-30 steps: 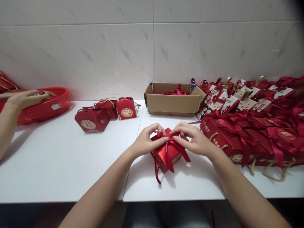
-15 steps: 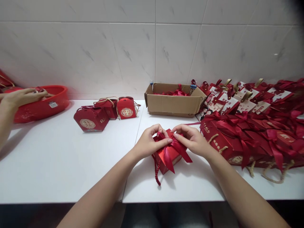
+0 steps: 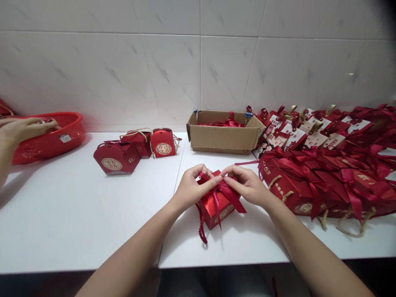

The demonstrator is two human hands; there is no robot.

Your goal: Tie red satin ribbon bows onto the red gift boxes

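Observation:
A small red gift box (image 3: 210, 209) with a twisted red cord handle (image 3: 202, 227) sits on the white table in front of me. A dark red satin ribbon (image 3: 232, 197) is tied in a bow on its top, with tails hanging over the near side. My left hand (image 3: 198, 185) pinches the left loop of the bow between thumb and fingers. From the other side, my right hand (image 3: 246, 183) pinches the ribbon close to the knot. Both thumbs nearly meet above the knot, and the fingers partly cover the bow.
Behind stands an open cardboard box (image 3: 224, 138) holding red ribbons. Three red boxes (image 3: 116, 159) stand to the left. Many ribboned red boxes (image 3: 309, 181) and tagged ones (image 3: 293, 132) crowd the right. At far left, another person's hand (image 3: 18, 130) reaches over a red basin (image 3: 46, 144).
My hands have drawn slightly closer together at the bow's knot. The front ribbon tail now hangs narrower and turned on edge. The camera view has shifted slightly.

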